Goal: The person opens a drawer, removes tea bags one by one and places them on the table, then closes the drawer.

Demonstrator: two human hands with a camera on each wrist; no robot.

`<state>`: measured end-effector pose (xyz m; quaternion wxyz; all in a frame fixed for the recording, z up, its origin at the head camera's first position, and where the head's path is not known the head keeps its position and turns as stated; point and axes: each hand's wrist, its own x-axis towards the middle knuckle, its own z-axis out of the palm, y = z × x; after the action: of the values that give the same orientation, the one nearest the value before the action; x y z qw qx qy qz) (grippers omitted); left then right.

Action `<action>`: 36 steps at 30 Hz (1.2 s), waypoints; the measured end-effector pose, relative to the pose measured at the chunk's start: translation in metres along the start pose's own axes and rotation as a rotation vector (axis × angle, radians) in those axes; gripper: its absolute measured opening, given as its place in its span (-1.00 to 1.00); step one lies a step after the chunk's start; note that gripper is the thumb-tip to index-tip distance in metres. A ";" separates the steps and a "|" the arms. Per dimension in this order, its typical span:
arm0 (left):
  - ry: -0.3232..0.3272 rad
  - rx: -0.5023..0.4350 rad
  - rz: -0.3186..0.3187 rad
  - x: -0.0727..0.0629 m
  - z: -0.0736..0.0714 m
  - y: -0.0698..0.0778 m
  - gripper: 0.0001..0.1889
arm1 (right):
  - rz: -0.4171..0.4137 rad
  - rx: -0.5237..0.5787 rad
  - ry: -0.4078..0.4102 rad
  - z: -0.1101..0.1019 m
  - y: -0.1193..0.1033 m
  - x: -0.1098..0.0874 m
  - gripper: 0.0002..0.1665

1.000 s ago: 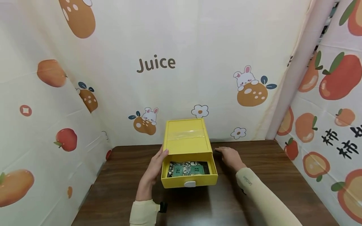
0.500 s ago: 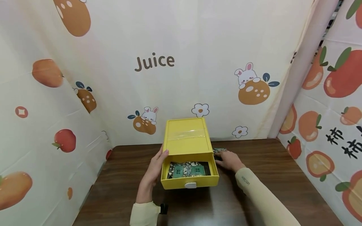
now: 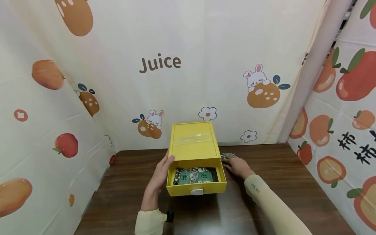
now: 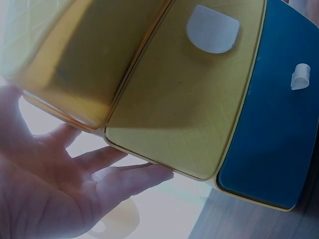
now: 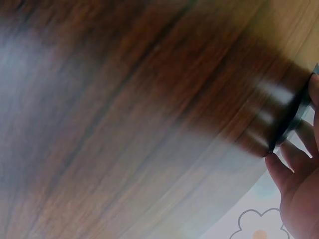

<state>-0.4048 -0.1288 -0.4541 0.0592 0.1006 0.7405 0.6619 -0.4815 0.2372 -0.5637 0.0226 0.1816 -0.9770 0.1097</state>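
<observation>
A yellow drawer cabinet (image 3: 194,140) stands in the middle of the table, its top drawer (image 3: 211,186) pulled out. Two or more dark floral packets with teal labels (image 3: 194,175) lie in that drawer. My left hand (image 3: 160,173) rests against the cabinet's left side with the thumb near its front edge. Seen from the left wrist, that hand's (image 4: 65,184) fingers lie fairly straight along the drawer fronts' edge. My right hand (image 3: 239,166) pinches a dark patterned flat packet (image 3: 227,155) right of the cabinet. In the right wrist view this packet (image 5: 294,117) shows as a dark thin edge.
The left wrist view shows a yellow drawer front (image 4: 179,99) and a blue one (image 4: 274,114) below the pulled-out drawer, each with a white knob. A brown wood-grain table (image 3: 129,195) lies beneath, enclosed by printed fruit curtains (image 3: 117,65).
The patterned packet has come into view at my right hand's fingertips, beside the cabinet. The left hand and the pulled-out drawer stay put; the head view has shifted slightly.
</observation>
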 end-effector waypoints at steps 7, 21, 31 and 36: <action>-0.015 -0.006 0.020 0.001 -0.001 0.000 -0.35 | -0.011 -0.029 0.084 0.000 0.003 -0.001 -0.59; -0.007 -0.012 -0.006 0.001 -0.001 0.000 -0.32 | 0.006 0.102 0.245 -0.054 0.001 -0.004 -0.61; -0.024 -0.025 -0.047 -0.007 0.000 0.021 -0.35 | -0.218 0.117 0.252 -0.145 -0.054 -0.005 -0.65; -0.030 -0.006 -0.067 -0.014 0.002 0.035 -0.37 | -0.408 0.095 0.271 -0.185 -0.099 -0.019 -0.80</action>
<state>-0.3884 -0.1264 -0.4204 0.0925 0.0856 0.7406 0.6601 -0.4271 0.1947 -0.3645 0.1665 0.3597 -0.9018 0.1723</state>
